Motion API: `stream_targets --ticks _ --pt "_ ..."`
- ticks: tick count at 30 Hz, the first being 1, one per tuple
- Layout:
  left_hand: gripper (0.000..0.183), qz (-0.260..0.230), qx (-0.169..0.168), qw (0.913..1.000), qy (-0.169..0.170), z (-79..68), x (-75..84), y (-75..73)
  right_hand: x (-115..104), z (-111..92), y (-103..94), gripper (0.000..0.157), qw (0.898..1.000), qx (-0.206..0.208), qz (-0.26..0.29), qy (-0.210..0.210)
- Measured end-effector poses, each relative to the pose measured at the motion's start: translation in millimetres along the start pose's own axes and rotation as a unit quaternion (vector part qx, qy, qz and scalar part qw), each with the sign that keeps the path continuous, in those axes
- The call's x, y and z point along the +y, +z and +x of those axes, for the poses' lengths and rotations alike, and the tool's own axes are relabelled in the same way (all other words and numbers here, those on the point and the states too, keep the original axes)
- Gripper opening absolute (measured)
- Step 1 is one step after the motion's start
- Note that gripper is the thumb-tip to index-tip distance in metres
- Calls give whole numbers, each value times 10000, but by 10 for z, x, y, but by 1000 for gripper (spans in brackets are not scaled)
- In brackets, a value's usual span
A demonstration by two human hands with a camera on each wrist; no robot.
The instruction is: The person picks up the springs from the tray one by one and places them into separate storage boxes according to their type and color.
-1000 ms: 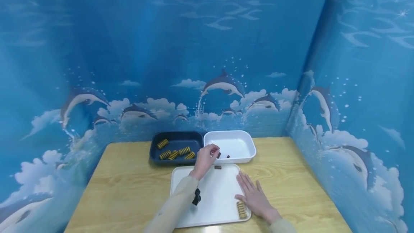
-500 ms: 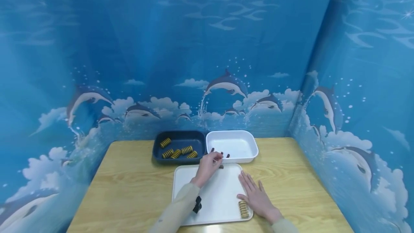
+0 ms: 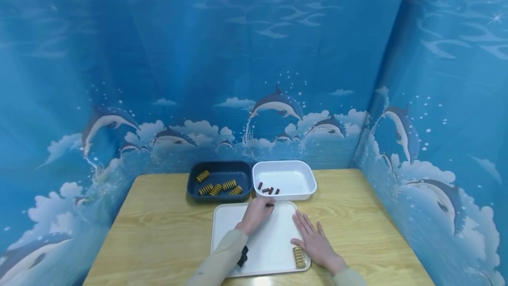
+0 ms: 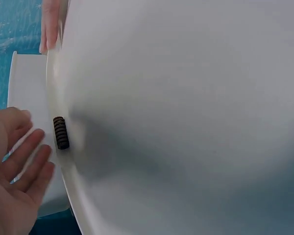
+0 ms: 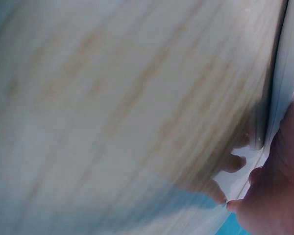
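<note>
My left hand [image 3: 257, 213] reaches to the far edge of the white tray [image 3: 258, 246], close by a small dark coil spring [image 3: 270, 205]. In the left wrist view that spring [image 4: 61, 132] lies along the tray's rim, just beyond the spread fingers of the left hand [image 4: 19, 171], which do not grip it. My right hand [image 3: 315, 244] lies with fingers extended at the tray's right edge. A larger yellow spring [image 3: 299, 257] lies beside its thumb, in the tray's near right corner. The right wrist view catches part of the right hand [image 5: 279, 181] beside the tray's edge.
Behind the tray stand two bins side by side. The white bin [image 3: 285, 174] has several small dark springs along its near side. In the dark blue bin [image 3: 220, 170] lie several yellow-and-black springs. The wooden table [image 3: 158, 228] ends at a blue dolphin-print curtain.
My left hand has drawn back from over the white bin to the tray's far edge, uncovering the small springs in that bin. My right hand has stayed in place.
</note>
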State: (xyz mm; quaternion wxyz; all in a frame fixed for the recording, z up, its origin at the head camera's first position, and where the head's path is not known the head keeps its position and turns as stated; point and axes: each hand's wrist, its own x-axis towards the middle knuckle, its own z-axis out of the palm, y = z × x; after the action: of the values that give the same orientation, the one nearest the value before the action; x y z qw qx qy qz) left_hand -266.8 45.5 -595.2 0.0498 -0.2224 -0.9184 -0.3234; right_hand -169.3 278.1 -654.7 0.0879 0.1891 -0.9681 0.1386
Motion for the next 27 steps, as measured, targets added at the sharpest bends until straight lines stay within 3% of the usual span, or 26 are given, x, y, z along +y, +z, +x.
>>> stream_targets --ticks 6,13,18,27 --pt "25 94 -105 9999 1 -6 -66 60 5 -6 4 73 9998 130 52 -130" --pt "27 -79 -165 9995 -246 -4 -106 96 1 1 4 74 9998 -154 -19 122" --pt "26 -449 -249 9981 -339 -14 -85 109 -16 -3 4 74 10000 -10 -72 58" --pt "21 -1072 -484 9905 -712 36 -60 237 -119 16 -138 72 9999 -98 48 5"
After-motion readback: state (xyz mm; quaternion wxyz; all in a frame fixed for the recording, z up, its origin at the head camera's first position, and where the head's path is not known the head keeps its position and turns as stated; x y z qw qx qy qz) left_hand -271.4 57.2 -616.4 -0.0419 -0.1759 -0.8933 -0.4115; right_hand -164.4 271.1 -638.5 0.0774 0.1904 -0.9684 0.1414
